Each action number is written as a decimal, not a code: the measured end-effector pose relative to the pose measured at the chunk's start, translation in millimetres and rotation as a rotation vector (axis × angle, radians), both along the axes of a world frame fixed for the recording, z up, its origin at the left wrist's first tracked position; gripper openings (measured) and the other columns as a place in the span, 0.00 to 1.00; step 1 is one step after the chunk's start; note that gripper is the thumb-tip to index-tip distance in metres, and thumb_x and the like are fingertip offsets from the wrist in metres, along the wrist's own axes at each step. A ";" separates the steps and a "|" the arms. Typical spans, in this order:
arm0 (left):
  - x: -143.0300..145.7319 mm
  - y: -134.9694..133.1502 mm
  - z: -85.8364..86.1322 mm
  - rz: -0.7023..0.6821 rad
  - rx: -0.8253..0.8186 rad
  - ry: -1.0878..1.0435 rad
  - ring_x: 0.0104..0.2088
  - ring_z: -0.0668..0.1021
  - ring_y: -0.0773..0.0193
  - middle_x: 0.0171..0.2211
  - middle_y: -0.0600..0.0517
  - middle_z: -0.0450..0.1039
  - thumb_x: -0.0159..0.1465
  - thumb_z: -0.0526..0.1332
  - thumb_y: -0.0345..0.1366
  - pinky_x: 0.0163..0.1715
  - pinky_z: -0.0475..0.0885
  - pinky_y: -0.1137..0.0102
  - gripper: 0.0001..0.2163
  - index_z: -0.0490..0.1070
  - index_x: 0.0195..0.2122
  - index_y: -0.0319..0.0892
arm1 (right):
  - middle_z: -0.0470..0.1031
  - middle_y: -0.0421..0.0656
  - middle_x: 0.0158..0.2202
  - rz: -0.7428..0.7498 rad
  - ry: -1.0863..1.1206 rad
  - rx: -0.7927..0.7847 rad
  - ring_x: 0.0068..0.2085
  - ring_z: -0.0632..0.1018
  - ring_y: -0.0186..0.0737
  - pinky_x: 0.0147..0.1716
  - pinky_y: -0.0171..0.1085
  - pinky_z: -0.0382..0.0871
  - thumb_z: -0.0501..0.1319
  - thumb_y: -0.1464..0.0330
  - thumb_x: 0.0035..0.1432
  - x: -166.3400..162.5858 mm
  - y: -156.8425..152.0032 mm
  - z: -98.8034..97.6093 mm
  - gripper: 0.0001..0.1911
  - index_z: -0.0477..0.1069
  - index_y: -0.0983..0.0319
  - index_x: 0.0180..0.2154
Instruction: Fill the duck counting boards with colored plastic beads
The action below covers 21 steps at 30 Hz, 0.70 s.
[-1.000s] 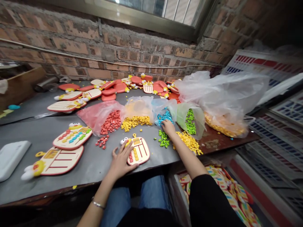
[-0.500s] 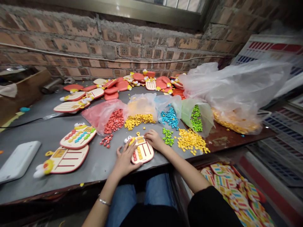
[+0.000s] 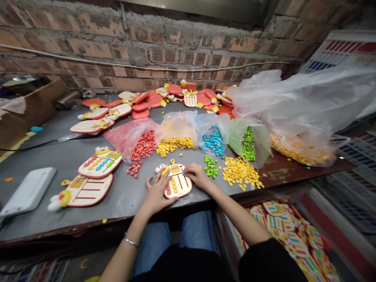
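Note:
A cream toy board [image 3: 183, 185] with a red rim, a duck-like head and several slots lies flat before me. Red and yellow beads sit in two of its slots; the others look bare. My left hand [image 3: 158, 188] grips the board from its left side, fingers over the head and thumb along the near edge. At the upper right of the board, the fingertips of my right hand [image 3: 196, 175] pinch a small blue bead [image 3: 183, 174] by a slot. Part of the bead is hidden by the fingers.
Bags of red beads [image 3: 143, 145], yellow beads [image 3: 176, 145], blue beads [image 3: 214, 141] and green beads [image 3: 248, 144] lie open beyond the board. Loose yellow pieces [image 3: 241, 172] are at right. A filled board [image 3: 100, 164] overlaps another board [image 3: 91, 192] at left, near a white device [image 3: 28, 191].
The right hand has shifted slightly at the board's upper right, and a blue bead now shows at its fingertips. The left hand stays on the board. The camera view has tilted slightly.

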<state>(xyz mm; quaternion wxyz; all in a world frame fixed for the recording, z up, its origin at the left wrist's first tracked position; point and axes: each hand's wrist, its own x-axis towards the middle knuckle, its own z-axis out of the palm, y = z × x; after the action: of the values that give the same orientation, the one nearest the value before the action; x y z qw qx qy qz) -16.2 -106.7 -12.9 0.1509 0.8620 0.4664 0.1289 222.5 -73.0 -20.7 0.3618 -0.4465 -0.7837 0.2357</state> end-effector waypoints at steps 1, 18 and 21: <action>-0.2 0.1 -0.6 -0.001 0.004 0.001 0.67 0.52 0.43 0.66 0.43 0.54 0.56 0.64 0.49 0.60 0.47 0.44 0.32 0.61 0.61 0.46 | 0.78 0.44 0.34 -0.015 0.000 0.001 0.39 0.75 0.41 0.42 0.40 0.68 0.60 0.75 0.58 -1.4 -0.2 -1.0 0.05 0.74 0.61 0.32; 1.8 -0.7 2.4 0.027 -0.008 -0.022 0.67 0.53 0.42 0.66 0.44 0.54 0.54 0.66 0.47 0.60 0.50 0.43 0.33 0.62 0.61 0.48 | 0.78 0.41 0.32 0.299 0.098 -0.174 0.38 0.77 0.40 0.44 0.39 0.70 0.63 0.66 0.56 12.2 3.4 30.9 0.05 0.75 0.59 0.30; 0.5 -0.5 -1.4 0.028 0.016 -0.024 0.66 0.54 0.42 0.66 0.43 0.55 0.54 0.65 0.46 0.60 0.50 0.43 0.32 0.63 0.59 0.47 | 0.78 0.45 0.36 -0.118 0.194 -0.094 0.39 0.77 0.43 0.42 0.41 0.71 0.59 0.62 0.59 50.2 39.6 31.4 0.10 0.75 0.61 0.33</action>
<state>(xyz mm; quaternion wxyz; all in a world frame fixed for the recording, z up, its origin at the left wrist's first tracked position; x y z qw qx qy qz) -15.7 -107.2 -14.3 0.1477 0.8549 0.4757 0.1450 272.6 -33.4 10.8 0.4277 -0.4836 -0.7055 0.2925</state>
